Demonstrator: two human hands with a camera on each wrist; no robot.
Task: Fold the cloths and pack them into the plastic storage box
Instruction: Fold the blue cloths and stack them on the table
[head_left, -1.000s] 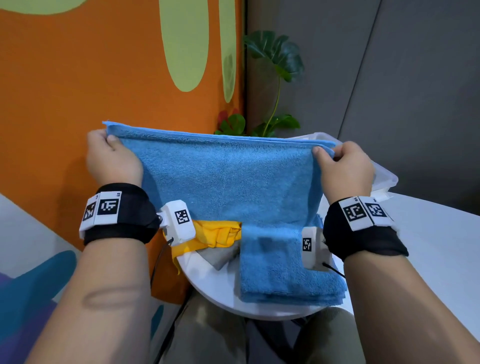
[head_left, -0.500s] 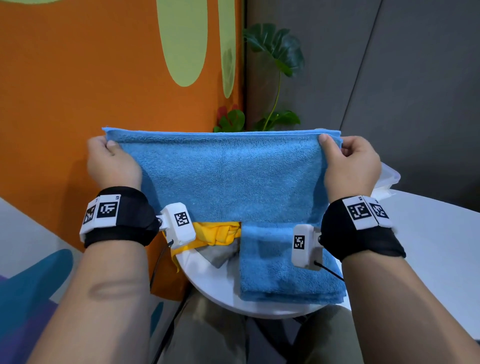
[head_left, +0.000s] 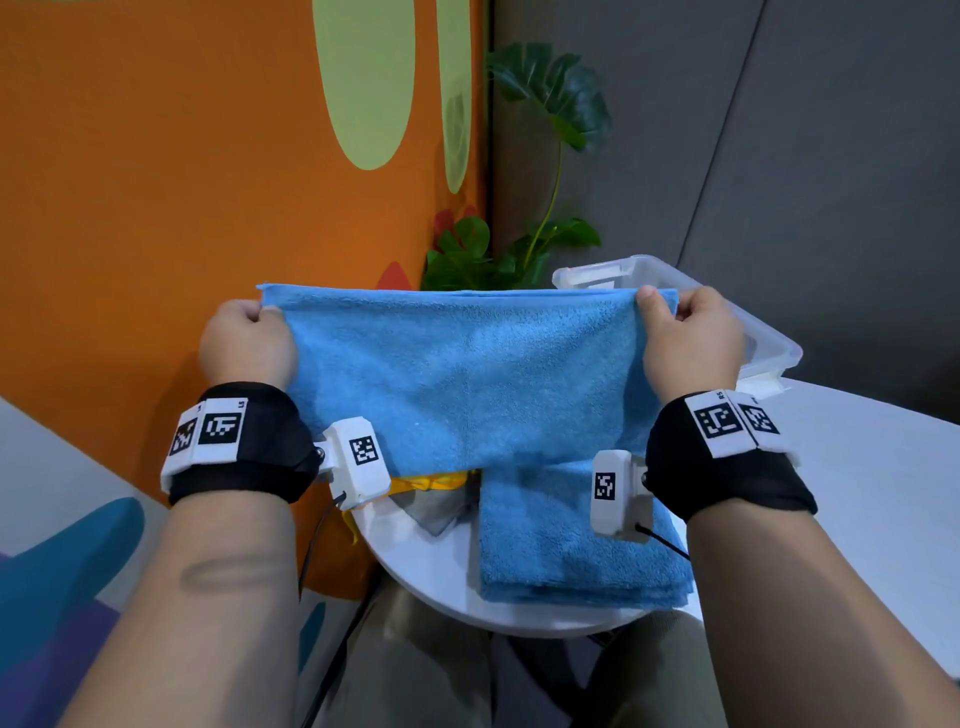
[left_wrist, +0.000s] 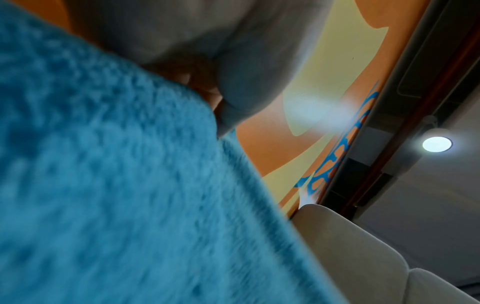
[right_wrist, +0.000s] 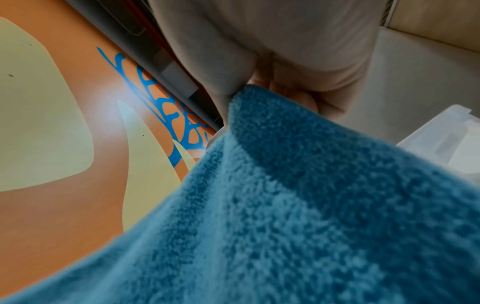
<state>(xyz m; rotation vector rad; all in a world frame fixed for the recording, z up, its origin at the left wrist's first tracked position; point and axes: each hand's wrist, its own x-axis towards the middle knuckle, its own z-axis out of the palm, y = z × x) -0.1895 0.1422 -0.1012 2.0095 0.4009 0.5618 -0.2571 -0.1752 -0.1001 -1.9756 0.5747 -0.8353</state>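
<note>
A clear plastic box (head_left: 756, 332) stands at the far right of the tabletop (head_left: 857, 483), partly behind the right hand; its contents cannot be made out. In the right wrist view a corner of the box (right_wrist: 451, 135) shows beside the cloth.

Left hand (head_left: 247, 345) and right hand (head_left: 691, 345) each pinch an upper corner of a blue cloth (head_left: 467, 379), thumbs on the near face and fingers curled behind. The cloth is stretched level between them and hangs in front of the box and over the tabletop. Both wrist views are largely filled by the cloth's pile (left_wrist: 116, 185) (right_wrist: 311, 216), with the gripping left hand (left_wrist: 207, 86) and right hand (right_wrist: 285, 88) seen at its edge.

On the round near end of the tabletop lies a folded blue cloth (head_left: 576, 551), directly below the held one. To its left, a yellow cloth (head_left: 426, 480) and a grey cloth (head_left: 436, 512) lie partly hidden by the hanging cloth. Both wrists carry black bands with white marker blocks.

Behind: an orange wall (head_left: 182, 208) with pale green shapes at left, grey panels (head_left: 779, 156) at right, and a green plant (head_left: 540, 156) in the corner between them.
</note>
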